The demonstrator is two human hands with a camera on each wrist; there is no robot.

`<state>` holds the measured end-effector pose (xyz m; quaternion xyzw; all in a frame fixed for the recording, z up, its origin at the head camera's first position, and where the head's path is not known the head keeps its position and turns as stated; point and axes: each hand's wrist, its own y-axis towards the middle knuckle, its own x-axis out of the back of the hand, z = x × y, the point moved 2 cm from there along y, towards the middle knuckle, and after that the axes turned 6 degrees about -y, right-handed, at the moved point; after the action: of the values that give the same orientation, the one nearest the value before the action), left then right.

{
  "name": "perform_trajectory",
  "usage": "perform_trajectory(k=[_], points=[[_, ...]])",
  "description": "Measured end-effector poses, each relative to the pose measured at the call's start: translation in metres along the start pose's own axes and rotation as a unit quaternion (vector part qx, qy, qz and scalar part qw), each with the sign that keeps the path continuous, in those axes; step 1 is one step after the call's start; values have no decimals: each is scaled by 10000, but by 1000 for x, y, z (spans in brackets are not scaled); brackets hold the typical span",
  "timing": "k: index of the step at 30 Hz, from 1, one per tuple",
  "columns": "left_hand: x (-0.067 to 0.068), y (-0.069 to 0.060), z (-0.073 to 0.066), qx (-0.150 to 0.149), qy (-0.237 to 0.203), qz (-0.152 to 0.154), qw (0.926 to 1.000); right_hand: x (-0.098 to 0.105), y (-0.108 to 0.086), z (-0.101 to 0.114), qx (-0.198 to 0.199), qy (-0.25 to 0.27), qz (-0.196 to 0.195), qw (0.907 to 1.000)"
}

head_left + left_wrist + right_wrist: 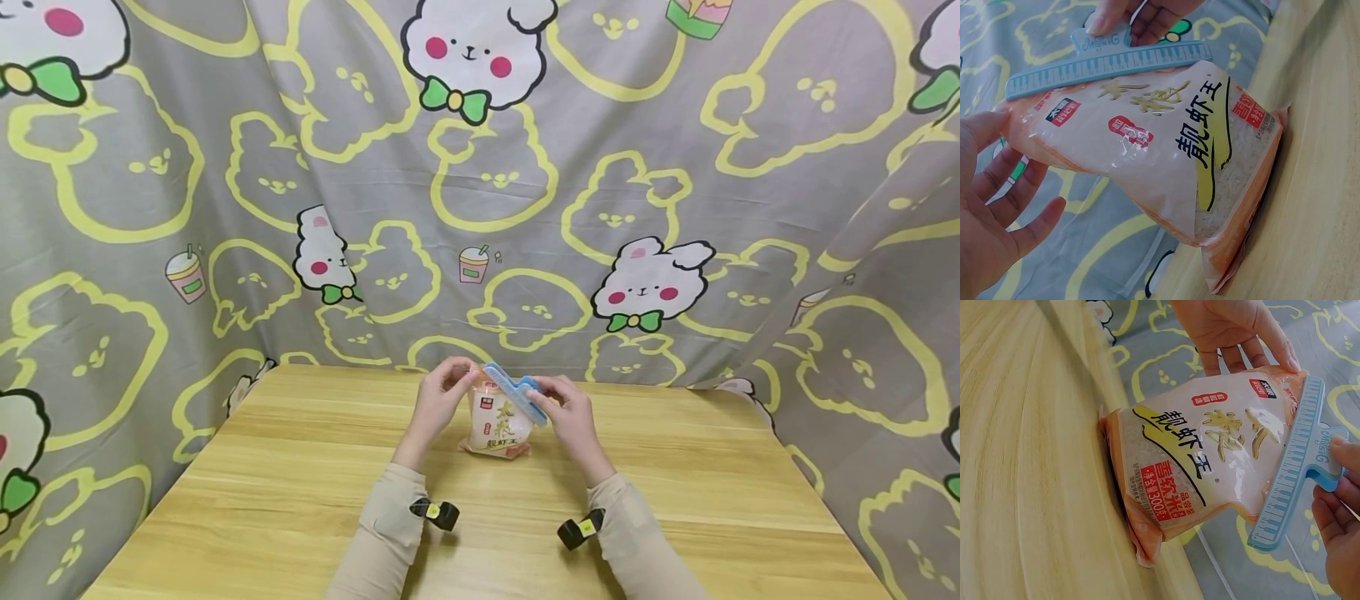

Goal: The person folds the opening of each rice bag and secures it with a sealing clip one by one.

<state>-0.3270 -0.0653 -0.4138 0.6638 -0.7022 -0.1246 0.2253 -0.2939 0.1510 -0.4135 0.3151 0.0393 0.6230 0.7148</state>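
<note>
A small plastic bag of rice [498, 421] stands roughly upright on the table, its clear lower part showing white grains [1235, 172]. Across its top lies a long light-blue clip [1288, 469] with a piano-key print and the word Music, slanting down to the right in the head view. My left hand [442, 400] pinches the bag's upper left corner between thumb and finger, the other fingers loosely spread. With thumb and fingers, my right hand [566, 417] holds the clip by its handle [1100, 40]. The back of the bag is hidden.
The wooden table [300, 467] extends around the bag on all sides. Behind it hangs a grey curtain [420, 192] with yellow outlines and white cartoon animals, close to the table's far edge. Black wrist cameras [442, 514] sit on both sleeves.
</note>
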Motion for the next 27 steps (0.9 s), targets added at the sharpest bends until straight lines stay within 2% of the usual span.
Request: perform_trajectory(k=[2, 5, 17, 27], points=[[0, 0, 1, -75, -53, -18, 10000, 0, 0, 1, -3, 17, 4, 10000], [0, 3, 16, -133, -87, -65, 9999, 1, 0, 3, -40, 92, 0, 10000], [-1, 2, 17, -382, -23, -72, 9992, -1, 0, 7, -86, 137, 28, 9999], [-1, 3, 15, 88, -43, -65, 9999, -2, 1, 9, -113, 112, 8, 9999]])
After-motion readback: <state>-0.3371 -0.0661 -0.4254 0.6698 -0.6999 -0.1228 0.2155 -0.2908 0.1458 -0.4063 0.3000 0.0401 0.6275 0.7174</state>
